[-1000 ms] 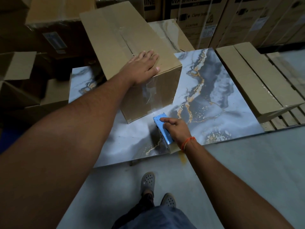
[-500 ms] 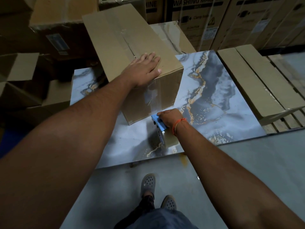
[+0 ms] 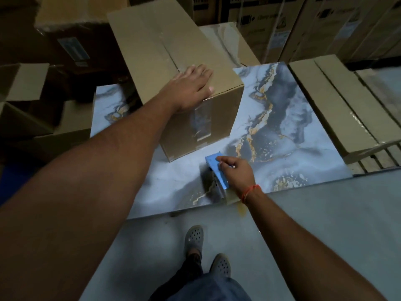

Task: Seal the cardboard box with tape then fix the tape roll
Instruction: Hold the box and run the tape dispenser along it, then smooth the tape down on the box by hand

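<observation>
A brown cardboard box (image 3: 165, 51) stands on a marble-patterned slab (image 3: 288, 131). Clear tape runs along its top seam and down its near side. My left hand (image 3: 193, 88) lies flat on the box's near top edge, fingers spread, holding nothing. In front of the box, my right hand (image 3: 237, 172) grips a blue tape dispenser (image 3: 216, 168) with a roll of clear tape, held just above the slab's front part. The roll itself is mostly hidden by the dispenser and my hand.
Long flat cartons (image 3: 338, 105) lie at the slab's right. Large printed cartons (image 3: 282, 22) stack behind. Open boxes (image 3: 23, 88) crowd the left. Grey floor (image 3: 314, 224) lies in front, with my feet in grey clogs (image 3: 195, 237) on it.
My right hand, with the dispenser, went up against the box's lower side and has pulled back toward me; the tape strip now ends on the box side. My left hand stayed put.
</observation>
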